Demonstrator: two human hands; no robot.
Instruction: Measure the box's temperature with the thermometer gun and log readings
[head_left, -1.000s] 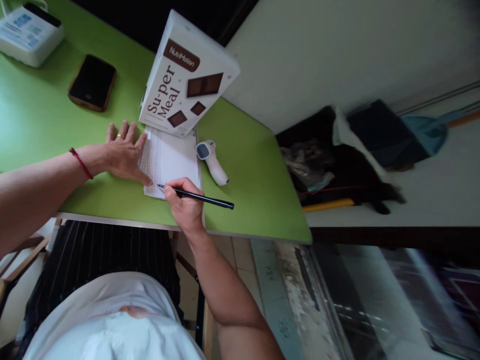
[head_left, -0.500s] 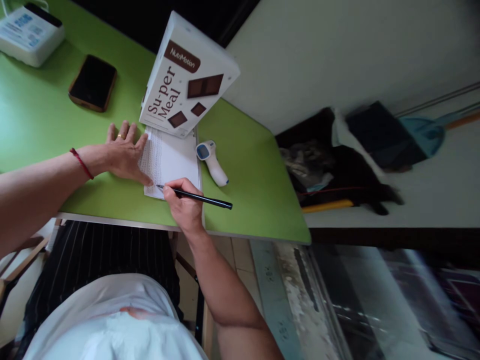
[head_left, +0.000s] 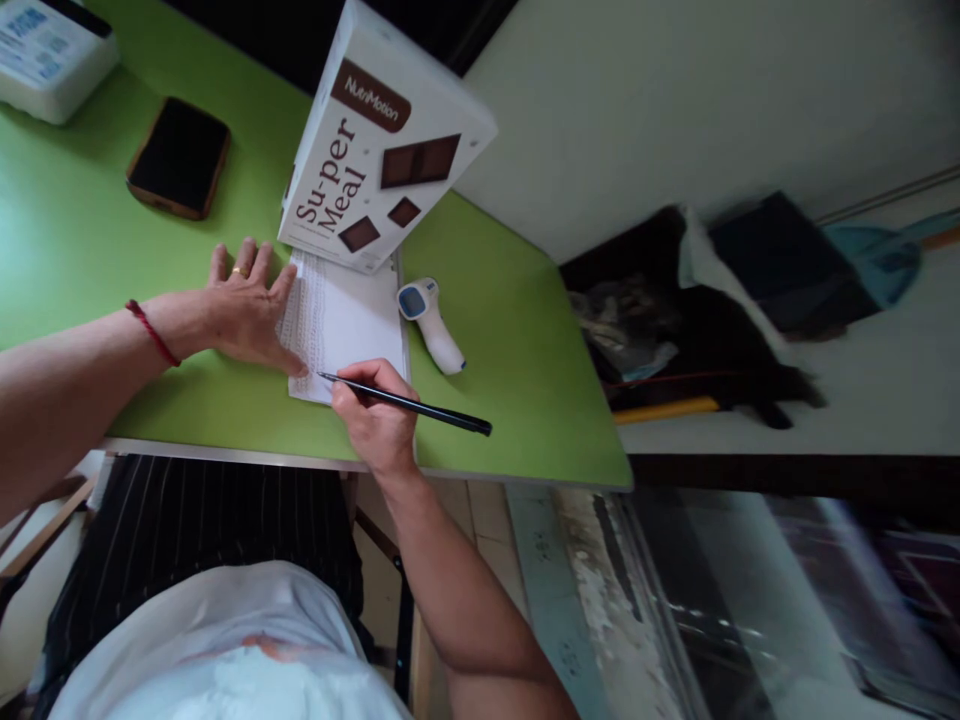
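The black pen (head_left: 442, 413) lies just below the centre of the frame, slanting down to the right, its tip at the lower part of the written-on paper (head_left: 356, 315). The right hand (head_left: 379, 420) grips it between thumb and bent fingers near the tip; that forearm rises from the bottom of the frame, right of centre. The left hand (head_left: 247, 310), left of centre, holds nothing: palm down, fingers spread, thumb on the paper's left edge, its forearm reaching in from the left edge. A white box (head_left: 382, 150) stands tilted at the paper's top, with a thermometer (head_left: 435, 330) to the paper's right. A phone (head_left: 180, 157) lies at upper left on the green table (head_left: 517, 340).
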